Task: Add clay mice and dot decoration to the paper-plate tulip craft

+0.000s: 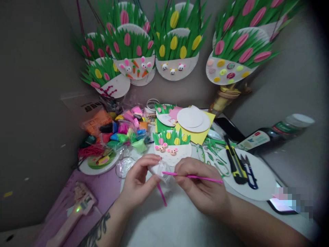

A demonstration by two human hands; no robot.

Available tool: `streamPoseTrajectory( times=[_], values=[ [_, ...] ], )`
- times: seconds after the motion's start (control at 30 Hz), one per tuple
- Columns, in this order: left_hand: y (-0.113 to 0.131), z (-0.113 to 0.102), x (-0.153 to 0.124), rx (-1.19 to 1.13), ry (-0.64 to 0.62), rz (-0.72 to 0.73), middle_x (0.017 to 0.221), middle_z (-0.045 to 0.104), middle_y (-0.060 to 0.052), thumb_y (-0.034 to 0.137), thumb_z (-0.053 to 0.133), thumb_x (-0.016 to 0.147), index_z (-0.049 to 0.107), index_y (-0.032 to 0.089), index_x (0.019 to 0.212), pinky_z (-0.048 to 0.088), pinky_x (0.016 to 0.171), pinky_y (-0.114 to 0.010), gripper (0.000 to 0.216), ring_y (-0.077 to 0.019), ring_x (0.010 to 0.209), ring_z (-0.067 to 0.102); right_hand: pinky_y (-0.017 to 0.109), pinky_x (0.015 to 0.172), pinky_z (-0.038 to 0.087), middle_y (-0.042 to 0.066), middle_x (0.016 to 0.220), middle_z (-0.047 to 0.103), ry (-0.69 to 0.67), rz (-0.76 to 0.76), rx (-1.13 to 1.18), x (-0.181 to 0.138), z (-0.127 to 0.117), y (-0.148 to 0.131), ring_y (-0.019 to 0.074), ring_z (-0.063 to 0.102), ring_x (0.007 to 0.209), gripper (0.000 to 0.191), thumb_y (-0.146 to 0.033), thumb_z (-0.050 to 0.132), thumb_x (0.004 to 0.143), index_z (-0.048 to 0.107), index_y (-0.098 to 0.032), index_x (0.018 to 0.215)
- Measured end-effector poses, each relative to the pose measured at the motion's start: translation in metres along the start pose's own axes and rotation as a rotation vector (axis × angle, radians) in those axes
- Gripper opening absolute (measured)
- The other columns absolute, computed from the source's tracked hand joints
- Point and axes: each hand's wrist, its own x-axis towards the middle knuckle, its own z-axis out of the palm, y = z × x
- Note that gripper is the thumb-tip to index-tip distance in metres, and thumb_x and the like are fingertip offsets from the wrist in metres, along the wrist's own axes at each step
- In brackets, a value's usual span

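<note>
In front of my chest, my left hand (pixel 141 176) pinches a small clear plastic bag (pixel 161 169) with something white in it. My right hand (pixel 202 181) grips a thin pink stick (pixel 203 178), whose left end lies against the bag. Below the bag a second pink stick (pixel 162 195) slants down; its upper part is hidden, so I cannot tell which hand bears it. Just beyond my hands lies a white paper plate craft (pixel 173 152) with green paper grass, paper tulips and two pink mouse-like faces.
Colourful clay packets (pixel 125 127) are heaped at the left. On the right, a yellow utility knife (pixel 235 161) and thread snips (pixel 249 173) lie on a white plate (pixel 264 185), near a dark bottle (pixel 277 133). A pink glue gun (pixel 77 212) rests front left. Finished plate crafts (pixel 177 65) hang on the wall.
</note>
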Motion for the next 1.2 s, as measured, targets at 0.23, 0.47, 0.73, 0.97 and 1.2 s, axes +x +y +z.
streamPoseTrajectory(
  times=[0.23, 0.47, 0.73, 0.97, 1.2],
  values=[
    [-0.004, -0.001, -0.002, -0.069, 0.060, -0.050, 0.104, 0.059, -0.004, 0.017, 0.067, 0.077, 0.063, 0.025, 0.106, 0.043, 0.088, -0.025, 0.031, -0.0173, 0.104, 0.054, 0.024, 0.058, 0.046, 0.002, 0.070, 0.058, 0.005, -0.047, 0.033, 0.001, 0.001, 0.001, 0.0126, 0.057, 0.064, 0.011, -0.007, 0.055, 0.083, 0.055, -0.018, 0.082],
    [-0.015, -0.002, -0.006, -0.253, 0.134, -0.321, 0.116, 0.055, -0.004, 0.029, 0.070, 0.078, 0.063, 0.027, 0.115, 0.041, 0.087, -0.023, 0.038, -0.0166, 0.103, 0.053, 0.026, 0.066, 0.046, 0.001, 0.076, 0.056, 0.061, -0.043, 0.092, 0.000, -0.003, 0.002, 0.0137, 0.057, 0.073, 0.011, -0.009, 0.053, 0.084, 0.054, -0.020, 0.085],
    [-0.007, 0.004, -0.003, -0.299, -0.009, -0.452, 0.102, 0.057, -0.002, 0.034, 0.064, 0.084, 0.054, 0.023, 0.108, 0.041, 0.076, -0.022, 0.029, -0.0136, 0.091, 0.052, 0.029, 0.071, 0.045, 0.005, 0.087, 0.056, -0.140, -0.013, -0.169, 0.002, 0.001, 0.015, 0.0171, 0.055, 0.082, 0.021, -0.009, 0.043, 0.089, 0.050, -0.020, 0.106],
    [-0.001, 0.001, 0.000, -0.233, -0.121, -0.508, 0.092, 0.052, 0.000, 0.044, 0.072, 0.074, 0.050, 0.023, 0.111, 0.040, 0.066, -0.020, 0.048, -0.0116, 0.078, 0.050, 0.027, 0.067, 0.042, 0.002, 0.078, 0.052, -0.125, 0.010, -0.203, -0.001, 0.012, 0.021, 0.0149, 0.051, 0.074, 0.013, -0.008, 0.046, 0.087, 0.048, -0.020, 0.082],
    [0.012, -0.007, 0.003, -0.102, -0.340, -0.667, 0.077, 0.049, 0.004, 0.048, 0.060, 0.083, 0.048, 0.021, 0.122, 0.035, 0.051, -0.019, 0.049, -0.0068, 0.056, 0.040, 0.026, 0.060, 0.040, 0.001, 0.074, 0.049, -0.100, 0.036, -0.254, 0.000, 0.016, 0.025, 0.0148, 0.049, 0.068, 0.013, -0.013, 0.044, 0.089, 0.044, -0.021, 0.079]
  ],
)
